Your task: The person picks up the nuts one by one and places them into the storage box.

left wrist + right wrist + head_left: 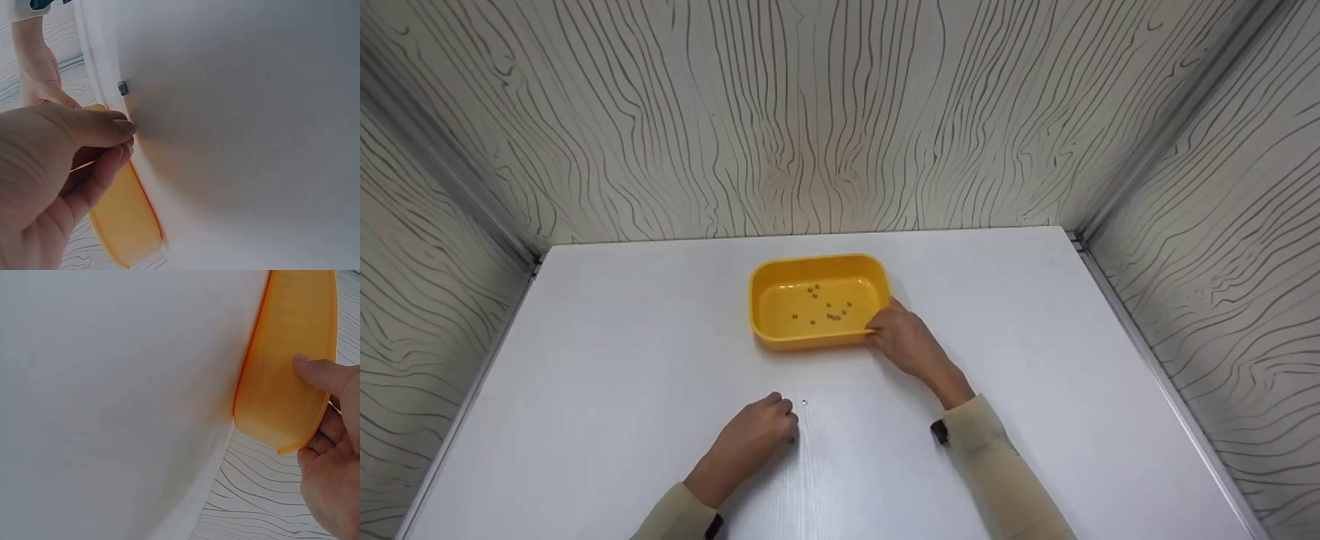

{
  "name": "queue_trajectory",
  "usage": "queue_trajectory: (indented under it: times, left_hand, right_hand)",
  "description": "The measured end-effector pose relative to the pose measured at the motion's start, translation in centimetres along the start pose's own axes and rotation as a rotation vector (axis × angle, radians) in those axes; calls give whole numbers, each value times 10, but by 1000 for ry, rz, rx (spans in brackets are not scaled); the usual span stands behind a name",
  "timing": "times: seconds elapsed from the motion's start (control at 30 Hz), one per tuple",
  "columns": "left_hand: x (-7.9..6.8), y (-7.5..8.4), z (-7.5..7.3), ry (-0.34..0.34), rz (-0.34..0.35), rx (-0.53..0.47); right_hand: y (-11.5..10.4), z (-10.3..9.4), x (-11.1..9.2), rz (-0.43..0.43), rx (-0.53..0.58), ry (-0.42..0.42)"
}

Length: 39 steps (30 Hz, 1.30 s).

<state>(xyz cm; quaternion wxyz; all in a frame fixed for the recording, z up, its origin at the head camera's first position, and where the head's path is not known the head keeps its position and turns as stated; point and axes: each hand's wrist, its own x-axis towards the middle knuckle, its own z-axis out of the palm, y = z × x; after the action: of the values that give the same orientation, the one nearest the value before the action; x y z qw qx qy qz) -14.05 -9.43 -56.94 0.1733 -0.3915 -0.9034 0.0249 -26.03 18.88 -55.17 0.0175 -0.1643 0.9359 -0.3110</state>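
In the head view a yellow plastic bin (pixel 780 343) stands on the white table, with several small metal nuts (pixel 834 317) scattered over its floor. My right hand (pixel 911 341) grips the bin's near right corner, the thumb against the outer wall and the fingers over the rim in the right wrist view. Nearer the front, my left hand (pixel 754 435) is low over the table, thumb and fingertips pinched together. A tiny dark nut (pixel 791 440) shows at those fingertips, mostly hidden. Just beyond them lies a single loose nut (pixel 122 88) on the tabletop.
The white table (pixel 607 337) is bounded by a back panel (pixel 810 112) and side panels with a wood-grain pattern. Metal frame rails (pixel 1170 405) run along the table's sides. Dark straps show at both sleeve cuffs.
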Motion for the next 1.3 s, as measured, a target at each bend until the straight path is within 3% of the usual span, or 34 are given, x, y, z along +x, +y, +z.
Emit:
queue_trajectory:
  times: [0.37,0.9,1.03,1.3]
  left_hand:
    - [0,1,-3,-73,-13,-62]
    - [2,-4,-5,-97,-31,-168]
    - [5,-8,-7,-81,-64,-246]
    - [9,-16,-5,-18,-191,-518]
  right_hand:
    - [2,2,0,11,24,-16]
    - [2,2,-1,14,30,7]
    - [2,2,-1,18,51,15]
    - [3,1,1,8,61,6]
